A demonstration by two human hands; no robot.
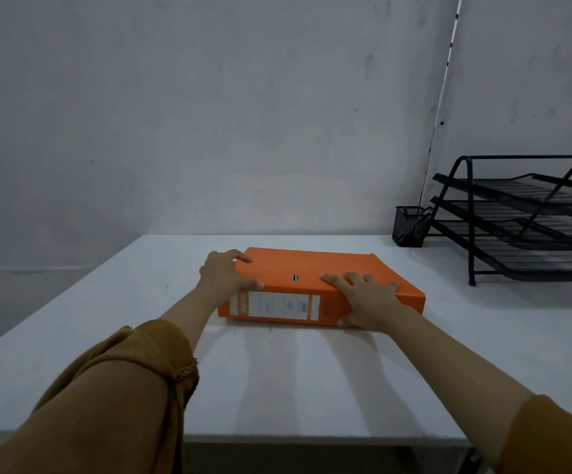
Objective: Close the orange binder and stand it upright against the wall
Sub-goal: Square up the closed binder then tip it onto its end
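The orange binder [308, 265] lies flat and closed on the white table [277, 371], its labelled spine facing me. My left hand [224, 273] grips its left end, thumb on the top cover near the spine and fingers curled round the side. My right hand [368, 301] holds the right part of the spine, fingers spread on the top cover and thumb low near the table. The grey wall [209, 114] rises behind the table's far edge, a short gap beyond the binder.
A black three-tier wire tray rack [524, 213] stands at the back right of the table. A small black mesh pen cup [409, 225] sits just left of it by the wall. The table's near edge runs below my forearms.
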